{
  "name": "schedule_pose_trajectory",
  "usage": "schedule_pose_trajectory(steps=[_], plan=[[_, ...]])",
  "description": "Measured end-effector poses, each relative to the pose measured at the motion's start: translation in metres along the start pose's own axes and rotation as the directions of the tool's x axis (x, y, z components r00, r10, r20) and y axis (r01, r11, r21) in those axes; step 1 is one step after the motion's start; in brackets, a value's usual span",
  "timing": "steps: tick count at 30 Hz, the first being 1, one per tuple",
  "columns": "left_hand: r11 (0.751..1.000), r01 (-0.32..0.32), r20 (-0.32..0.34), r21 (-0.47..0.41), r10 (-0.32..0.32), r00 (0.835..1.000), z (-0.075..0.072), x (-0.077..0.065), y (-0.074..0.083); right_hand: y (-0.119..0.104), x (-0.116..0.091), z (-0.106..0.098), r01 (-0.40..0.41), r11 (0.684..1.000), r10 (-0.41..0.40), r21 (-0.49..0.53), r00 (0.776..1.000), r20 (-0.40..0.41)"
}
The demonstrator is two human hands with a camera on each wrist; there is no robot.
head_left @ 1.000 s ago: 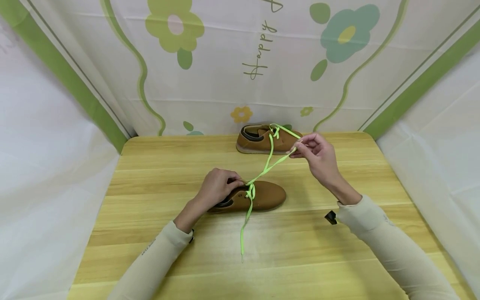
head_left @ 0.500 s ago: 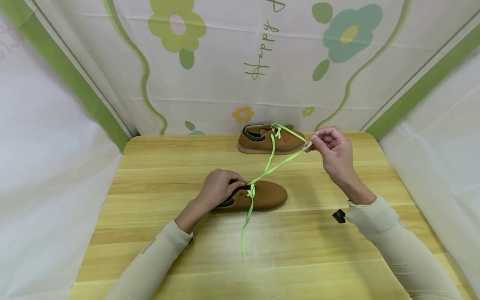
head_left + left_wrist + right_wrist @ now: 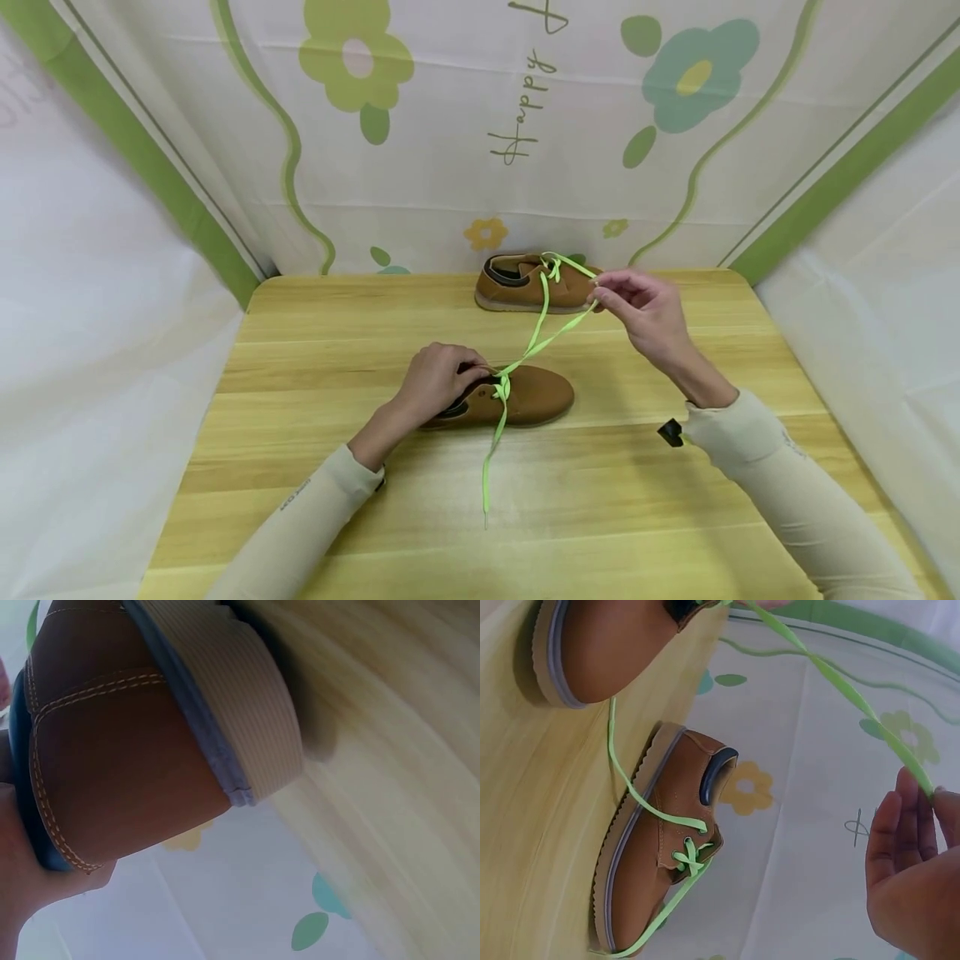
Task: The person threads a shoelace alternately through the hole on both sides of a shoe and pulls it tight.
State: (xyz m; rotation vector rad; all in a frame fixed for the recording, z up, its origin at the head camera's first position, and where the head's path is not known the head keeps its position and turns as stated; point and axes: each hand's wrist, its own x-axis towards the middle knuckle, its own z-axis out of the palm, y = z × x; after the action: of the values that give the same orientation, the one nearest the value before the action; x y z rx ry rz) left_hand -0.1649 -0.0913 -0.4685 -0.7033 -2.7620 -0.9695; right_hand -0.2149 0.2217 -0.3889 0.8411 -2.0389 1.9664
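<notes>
A brown lace-up shoe stands on the table with its toe to the right. My left hand reaches over its opening and pinches the tongue between thumb and fingers. In the left wrist view the shoe's stitched heel fills the left side. My right hand pinches a bright green shoelace that rises from the eyelets, raised to the right of the shoe. In the right wrist view this lace is stretched and slightly twisted. The shoe's other lace end lies toward the table's front.
A matching brown shoe stands at the back edge of the wooden table, its own green laces loosely crossed. One of its laces trails toward the near shoe. A flower-printed white curtain hangs close behind.
My right hand swings out to the right with the lace, then comes back left, and the lace follows it. My left hand keeps its hold on the tongue; both shoes stay put.
</notes>
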Motion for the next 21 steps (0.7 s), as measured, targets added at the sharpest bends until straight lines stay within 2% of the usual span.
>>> schedule_pose_trajectory(steps=[5, 9, 12, 15, 19, 21], plan=[[1.0, -0.005, 0.007, 0.018, 0.004, 1.0, -0.004, -0.001, 0.003, 0.0, -0.003, 0.005, 0.021, 0.994, -0.009, -0.11, 0.994, 0.104], [1.0, -0.007, 0.025, 0.022, 0.007, 1.0, -0.008, -0.003, 0.006, 0.0, -0.005, 0.012, 0.031, 0.963, 0.005, -0.269, 0.991, 0.132], [1.0, 0.0, 0.018, 0.014, 0.0, 1.0, -0.01, -0.006, 0.008, 0.002, -0.006, 0.018, 0.053, 0.938, 0.002, -0.344, 0.987, 0.159], [1.0, -0.008, -0.038, 0.008, 0.008, 0.999, -0.013, -0.01, 0.01, 0.004, -0.006, 0.023, 0.093, 0.923, -0.019, -0.374, 0.98, 0.197], [0.999, -0.045, -0.146, 0.014, 0.047, 0.988, -0.017, -0.017, 0.013, 0.006, -0.005, 0.031, 0.157, 0.898, -0.054, -0.41, 0.966, 0.253], [0.998, -0.066, -0.166, 0.025, 0.069, 0.984, -0.019, -0.021, 0.015, 0.008, -0.006, 0.034, 0.188, 0.879, -0.064, -0.439, 0.957, 0.282]])
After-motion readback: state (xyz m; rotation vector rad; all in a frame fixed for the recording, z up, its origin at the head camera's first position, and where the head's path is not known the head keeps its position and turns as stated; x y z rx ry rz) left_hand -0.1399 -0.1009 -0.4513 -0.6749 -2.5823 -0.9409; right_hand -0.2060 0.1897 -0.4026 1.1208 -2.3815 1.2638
